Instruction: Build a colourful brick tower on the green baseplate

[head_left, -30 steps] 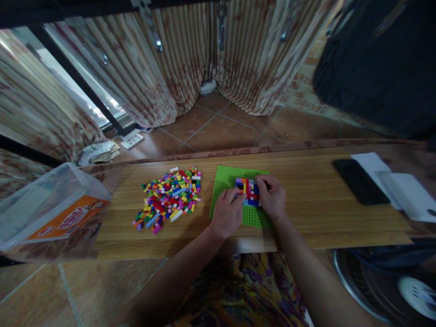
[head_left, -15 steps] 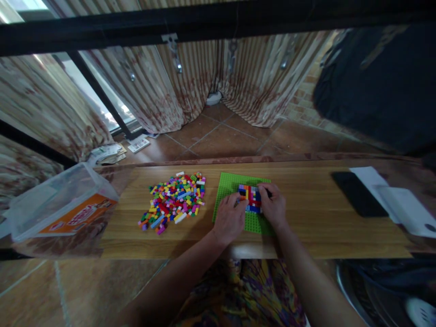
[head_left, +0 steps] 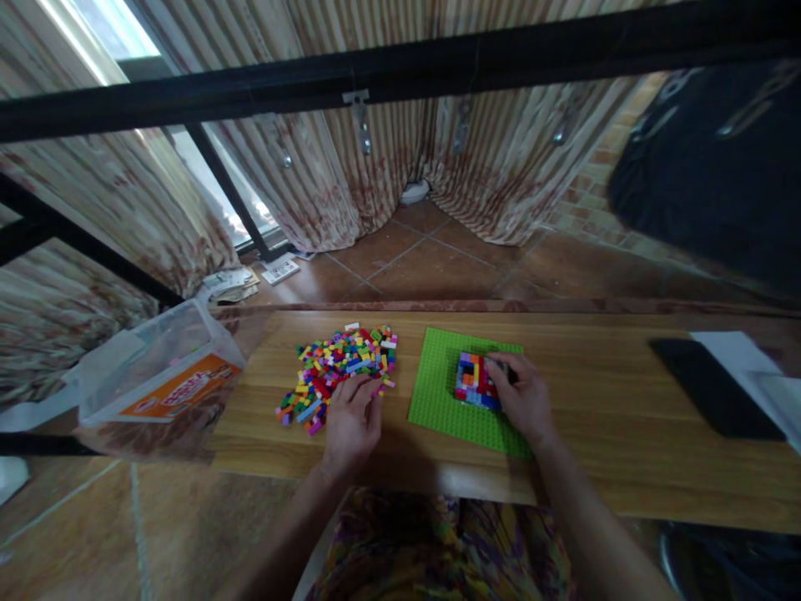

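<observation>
Brick block [head_left: 474,386] sits on a green baseplate [head_left: 431,392], its sides roughly square with the plate's; the right hand [head_left: 527,401] hides one end, so its long axis is unclear. Bent right fingers touch that end, grip uncertain. Left hand [head_left: 351,424], fingers curled over loose bricks [head_left: 325,359], may be holding one; it is impossible to tell.

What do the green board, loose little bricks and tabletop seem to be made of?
Green board: probably plastic, fairly matt, with rows of raised studs. Loose bricks: likely hard plastic, bright solid colors, crisp edges. Tabletop: wood or wood-look laminate; grain streaks, slight sheen.
</observation>
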The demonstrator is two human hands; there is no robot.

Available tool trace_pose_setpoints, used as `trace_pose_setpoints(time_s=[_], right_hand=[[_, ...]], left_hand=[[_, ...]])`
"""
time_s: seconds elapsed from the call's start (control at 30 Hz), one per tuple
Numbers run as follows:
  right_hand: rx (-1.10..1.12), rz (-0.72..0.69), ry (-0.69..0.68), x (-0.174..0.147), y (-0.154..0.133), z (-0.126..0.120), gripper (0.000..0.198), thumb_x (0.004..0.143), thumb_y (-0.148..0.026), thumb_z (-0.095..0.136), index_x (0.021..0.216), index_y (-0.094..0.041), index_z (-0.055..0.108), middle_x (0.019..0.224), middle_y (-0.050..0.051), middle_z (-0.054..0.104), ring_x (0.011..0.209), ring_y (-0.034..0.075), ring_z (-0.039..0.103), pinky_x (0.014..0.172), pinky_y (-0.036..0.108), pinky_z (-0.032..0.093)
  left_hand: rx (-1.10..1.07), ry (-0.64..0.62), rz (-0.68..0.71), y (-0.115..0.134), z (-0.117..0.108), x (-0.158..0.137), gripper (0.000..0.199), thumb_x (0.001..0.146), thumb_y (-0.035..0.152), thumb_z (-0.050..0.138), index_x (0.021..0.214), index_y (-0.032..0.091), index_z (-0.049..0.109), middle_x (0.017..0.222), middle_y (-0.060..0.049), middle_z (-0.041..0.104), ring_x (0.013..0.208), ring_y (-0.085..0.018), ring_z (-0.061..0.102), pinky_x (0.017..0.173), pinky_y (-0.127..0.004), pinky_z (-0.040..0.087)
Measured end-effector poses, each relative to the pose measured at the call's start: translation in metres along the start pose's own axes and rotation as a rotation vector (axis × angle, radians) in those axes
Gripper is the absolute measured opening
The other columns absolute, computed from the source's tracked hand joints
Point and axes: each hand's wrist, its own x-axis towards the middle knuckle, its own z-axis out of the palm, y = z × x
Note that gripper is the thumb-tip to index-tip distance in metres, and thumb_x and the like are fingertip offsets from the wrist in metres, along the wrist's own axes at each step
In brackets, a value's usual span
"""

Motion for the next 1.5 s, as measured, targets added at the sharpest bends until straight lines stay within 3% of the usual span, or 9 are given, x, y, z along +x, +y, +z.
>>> trace_pose_setpoints(time_s=[0.2,0.6,1.07,1.23,1.5], right_hand=[[-0.054,-0.021,-0.087,-0.002,-0.001,-0.002,0.034,0.088,-0.049,0.055,0.098,-0.021,0.072,0.099,0.008,0.072,0.093,0.024,0.063,0.087,0.042,0.048],[-0.088,-0.007,-0.073,-0.004,0.002,-0.002,0.038,0.088,-0.052,0.054,0.099,-0.021,0.072,0.097,0.008,0.072,0.091,0.024,0.064,0.084,0.041,0.049],[-0.141,0.021,-0.074,-0.007,0.004,-0.005,0.039,0.086,-0.054,0.054,0.098,-0.022,0.072,0.095,0.007,0.072,0.089,0.025,0.065,0.083,0.041,0.05],[-0.169,0.039,-0.073,-0.006,0.005,-0.005,0.04,0.086,-0.054,0.054,0.098,-0.021,0.073,0.095,0.007,0.072,0.089,0.025,0.065,0.082,0.041,0.05],[-0.153,0.021,-0.062,-0.009,-0.002,-0.006,0.038,0.087,-0.052,0.054,0.097,-0.02,0.072,0.094,0.008,0.072,0.088,0.024,0.065,0.082,0.039,0.05]], left_hand=[[0.095,0.005,-0.029,-0.016,-0.005,-0.002,0.019,0.088,0.018,0.055,0.104,0.02,0.065,0.107,-0.01,0.065,0.1,-0.024,0.06,0.088,-0.041,0.052],[0.118,-0.019,-0.067,-0.011,-0.008,-0.008,0.016,0.086,0.018,0.06,0.1,0.02,0.067,0.106,-0.008,0.066,0.1,-0.024,0.06,0.09,-0.041,0.05],[0.182,0.087,-0.211,-0.045,-0.063,-0.043,0.014,0.089,0.02,0.057,0.098,0.021,0.067,0.1,-0.007,0.066,0.097,-0.021,0.062,0.088,-0.038,0.051],[0.169,0.024,-0.171,-0.031,-0.051,-0.045,0.011,0.088,0.02,0.059,0.095,0.022,0.067,0.102,-0.006,0.065,0.097,-0.021,0.06,0.093,-0.04,0.048],[0.213,-0.064,-0.155,-0.013,-0.026,-0.031,0.011,0.085,0.018,0.062,0.094,0.021,0.068,0.094,-0.006,0.066,0.092,-0.022,0.06,0.083,-0.036,0.049]])
